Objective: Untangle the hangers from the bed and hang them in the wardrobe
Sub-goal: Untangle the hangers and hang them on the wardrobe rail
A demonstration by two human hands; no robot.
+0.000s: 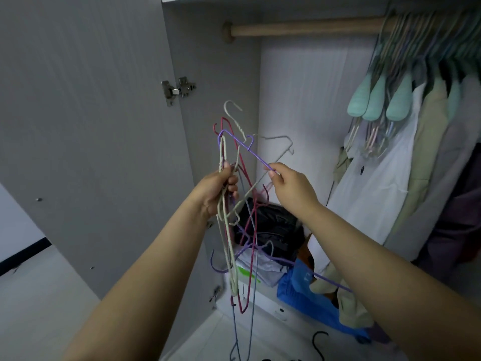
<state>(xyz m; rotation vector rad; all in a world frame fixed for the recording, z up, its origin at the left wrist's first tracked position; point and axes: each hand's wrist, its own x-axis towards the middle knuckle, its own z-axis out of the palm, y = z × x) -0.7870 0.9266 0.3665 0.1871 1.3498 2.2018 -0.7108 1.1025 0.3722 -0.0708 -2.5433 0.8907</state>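
Wardrobe door [86, 126]: open, standing to the left of the left hand; swung wide, presumably to give free reach to the rail.

Left hand [220, 191]: raised in front of the open wardrobe, fingers curled round a tangled bunch of wire hangers [234, 230]. White, red, purple and blue wires cross each other; most of the bunch dangles below this hand, hooks pointing several ways. The grip sits near the top of the bunch, likely so the weight hangs down and the loops fall apart.

Purple hanger [256, 156]: runs up and left from the right hand's fingertips toward the bunch, where its bend sits above the left hand. It appears to be the one being drawn free; whether it is fully clear of the others cannot be told.

Right hand [289, 186]: just right of the left hand, pinching the purple hanger's wire between thumb and fingers.

Wooden rail [307, 28]: above both hands, bare on its left stretch, the likely place for the freed hanger.

Hung clothes [429, 152]: right of the right hand, on teal hangers [377, 102] crowded along the rail's right end.
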